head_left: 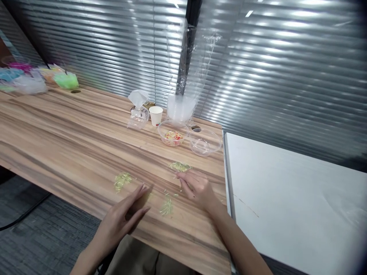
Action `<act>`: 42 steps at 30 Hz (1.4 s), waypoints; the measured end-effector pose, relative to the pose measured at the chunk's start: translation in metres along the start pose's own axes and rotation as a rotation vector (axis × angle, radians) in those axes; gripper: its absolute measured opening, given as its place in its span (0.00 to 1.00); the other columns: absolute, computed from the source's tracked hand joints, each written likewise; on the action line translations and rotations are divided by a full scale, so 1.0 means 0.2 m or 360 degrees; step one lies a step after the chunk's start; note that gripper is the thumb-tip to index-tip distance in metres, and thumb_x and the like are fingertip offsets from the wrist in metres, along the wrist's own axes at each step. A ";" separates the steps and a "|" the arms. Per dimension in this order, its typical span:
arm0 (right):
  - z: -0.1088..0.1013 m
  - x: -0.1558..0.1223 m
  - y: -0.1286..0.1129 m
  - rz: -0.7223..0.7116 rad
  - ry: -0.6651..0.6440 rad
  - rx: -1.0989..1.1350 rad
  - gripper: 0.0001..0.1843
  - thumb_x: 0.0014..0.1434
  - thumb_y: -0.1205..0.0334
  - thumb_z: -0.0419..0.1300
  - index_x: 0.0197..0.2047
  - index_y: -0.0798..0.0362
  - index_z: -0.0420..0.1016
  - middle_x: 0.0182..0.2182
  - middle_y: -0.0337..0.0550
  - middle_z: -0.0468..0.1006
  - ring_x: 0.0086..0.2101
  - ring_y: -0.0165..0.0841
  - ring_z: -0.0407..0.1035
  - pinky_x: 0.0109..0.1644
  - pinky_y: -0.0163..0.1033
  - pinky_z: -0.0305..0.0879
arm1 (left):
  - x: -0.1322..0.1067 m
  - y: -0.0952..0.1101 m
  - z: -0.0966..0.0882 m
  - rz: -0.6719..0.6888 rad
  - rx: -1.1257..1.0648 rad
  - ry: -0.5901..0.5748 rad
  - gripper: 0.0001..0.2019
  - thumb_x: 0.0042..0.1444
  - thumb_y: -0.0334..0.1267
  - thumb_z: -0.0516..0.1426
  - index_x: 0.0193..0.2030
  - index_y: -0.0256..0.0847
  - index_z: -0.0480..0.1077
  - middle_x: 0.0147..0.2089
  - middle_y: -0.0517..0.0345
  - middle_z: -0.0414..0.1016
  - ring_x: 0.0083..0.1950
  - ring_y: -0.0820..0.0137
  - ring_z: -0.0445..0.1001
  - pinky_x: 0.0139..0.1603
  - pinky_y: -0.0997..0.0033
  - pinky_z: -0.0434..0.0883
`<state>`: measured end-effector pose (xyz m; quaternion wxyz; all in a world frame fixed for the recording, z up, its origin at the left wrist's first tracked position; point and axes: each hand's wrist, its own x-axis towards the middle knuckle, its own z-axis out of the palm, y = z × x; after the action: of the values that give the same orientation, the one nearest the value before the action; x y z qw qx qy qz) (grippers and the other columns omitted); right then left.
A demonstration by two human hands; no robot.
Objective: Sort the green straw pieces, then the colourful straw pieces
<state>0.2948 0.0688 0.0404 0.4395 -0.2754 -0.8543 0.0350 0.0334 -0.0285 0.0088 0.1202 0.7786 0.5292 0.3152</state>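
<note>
On the near part of the wooden table (71, 137), you are laying your left hand (134, 208) flat, fingers stretched out and lying side by side, gripping nothing; its fingertips are pointing towards the right, and the wrist is hanging past the table's front edge. Your right hand (197, 189) is resting just across from it, knuckles up and fingers curled down onto the wood; whether those fingertips are pinching anything, you cannot tell from here, since the hand is covering them.

Three small heaps of pale green slivers are lying around your hands; the near heap (166, 206) is sitting between the two hands, just beside the left fingertips; the left heap (122, 180) is lying beyond the left hand, apart from it; the far heap (179, 166) is lying just beyond the right hand's fingers, almost touching them; a few loose slivers are scattered between the heaps.

Farther back, a bowl of coloured bits (172, 135) is standing beside an empty bowl (205, 143), the two nearly touching; behind them a paper cup (156, 115) is standing upright next to a small clear tub (138, 116) that is tilting, and a stack of clear tubs (180, 107) is standing in a plastic sleeve against the blinds (286, 57); coloured bags (65, 80) are lying at the far left end; a white table (286, 191) is butting against the wooden one on your right.
</note>
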 end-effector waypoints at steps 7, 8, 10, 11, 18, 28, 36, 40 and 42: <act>0.00 -0.01 0.00 -0.0009 0.0060 0.0013 0.13 0.64 0.72 0.52 0.44 0.54 0.77 0.27 0.43 0.80 0.27 0.32 0.75 0.33 0.37 0.71 | -0.03 0.04 -0.02 0.0321 0.0169 -0.0029 0.14 0.67 0.36 0.52 0.57 0.44 0.71 0.62 0.55 0.70 0.62 0.62 0.69 0.63 0.59 0.67; 0.00 -0.01 -0.01 -0.0022 0.0045 0.0019 0.13 0.64 0.72 0.52 0.44 0.54 0.77 0.27 0.42 0.80 0.27 0.32 0.74 0.33 0.37 0.71 | -0.02 0.04 -0.02 0.0343 0.0179 -0.0043 0.14 0.67 0.35 0.52 0.57 0.44 0.71 0.61 0.55 0.70 0.62 0.63 0.69 0.64 0.59 0.67; 0.00 0.00 -0.03 -0.0040 0.0043 0.0032 0.12 0.64 0.72 0.52 0.44 0.54 0.76 0.26 0.42 0.80 0.27 0.32 0.74 0.32 0.37 0.71 | -0.02 0.04 -0.03 0.0365 0.0184 -0.0095 0.16 0.67 0.35 0.52 0.59 0.43 0.69 0.62 0.55 0.70 0.63 0.63 0.68 0.64 0.59 0.67; -0.01 0.00 -0.04 -0.0045 0.0059 0.0043 0.12 0.64 0.72 0.53 0.45 0.55 0.76 0.26 0.42 0.79 0.26 0.32 0.73 0.32 0.37 0.70 | -0.02 0.03 -0.04 0.0364 0.0184 -0.0136 0.16 0.67 0.35 0.52 0.61 0.44 0.68 0.62 0.55 0.69 0.63 0.62 0.67 0.64 0.59 0.67; -0.04 0.01 -0.06 0.0006 0.0073 0.0055 0.14 0.64 0.72 0.52 0.47 0.52 0.76 0.25 0.41 0.78 0.25 0.31 0.72 0.30 0.36 0.69 | -0.05 -0.02 -0.16 0.0293 0.0139 -0.0329 0.20 0.68 0.38 0.52 0.66 0.49 0.62 0.65 0.58 0.65 0.64 0.62 0.66 0.63 0.60 0.67; -0.06 0.01 -0.06 0.0051 0.0175 0.0033 0.14 0.63 0.73 0.53 0.47 0.51 0.75 0.25 0.39 0.79 0.25 0.30 0.74 0.30 0.35 0.69 | -0.02 -0.02 -0.16 0.0443 0.0207 -0.0379 0.24 0.69 0.36 0.50 0.70 0.46 0.53 0.68 0.56 0.60 0.67 0.63 0.62 0.64 0.63 0.66; -0.04 0.00 -0.03 0.0046 0.0137 -0.0074 0.13 0.64 0.72 0.53 0.46 0.51 0.75 0.26 0.40 0.80 0.26 0.31 0.75 0.31 0.35 0.71 | 0.15 0.02 -0.07 0.0803 0.0336 -0.0604 0.28 0.69 0.36 0.47 0.73 0.38 0.43 0.71 0.48 0.53 0.71 0.61 0.53 0.68 0.59 0.60; -0.04 -0.01 -0.04 0.0075 0.0146 -0.0060 0.13 0.63 0.73 0.53 0.45 0.51 0.75 0.27 0.40 0.81 0.27 0.31 0.76 0.33 0.35 0.72 | 0.11 -0.04 -0.11 0.0873 0.0537 -0.0549 0.29 0.70 0.40 0.47 0.73 0.33 0.42 0.71 0.45 0.52 0.71 0.62 0.52 0.70 0.61 0.56; -0.04 -0.01 -0.04 0.0052 0.0111 -0.0049 0.12 0.63 0.73 0.53 0.45 0.52 0.75 0.27 0.40 0.80 0.27 0.31 0.75 0.32 0.35 0.72 | 0.09 -0.08 -0.15 0.0915 0.0630 -0.0538 0.30 0.70 0.43 0.47 0.73 0.31 0.42 0.71 0.45 0.52 0.72 0.63 0.51 0.72 0.61 0.48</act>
<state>0.2973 0.0599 0.0466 0.4640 -0.2970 -0.8343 0.0195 0.0082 -0.0097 0.0304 -0.0403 0.9442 0.3126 0.0951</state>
